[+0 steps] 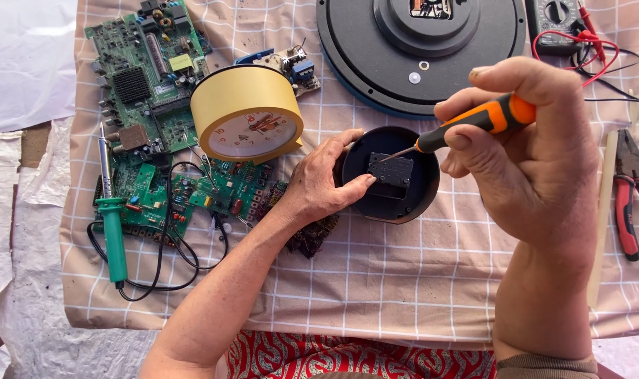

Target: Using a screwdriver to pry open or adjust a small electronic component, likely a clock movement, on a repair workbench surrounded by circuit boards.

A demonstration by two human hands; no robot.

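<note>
Black round clock back, steadied by the left hand, holds a movement box; right hand grips a screwdriver.

Place: a makeshift electronics and clock repair bench.
Surface: a beige checked cloth spread as a work mat.
Tools: a green-handled soldering iron, red-handled pliers, a multimeter with red leads.
Parts: green circuit boards, a yellow round clock, a large dark clock back.
</note>
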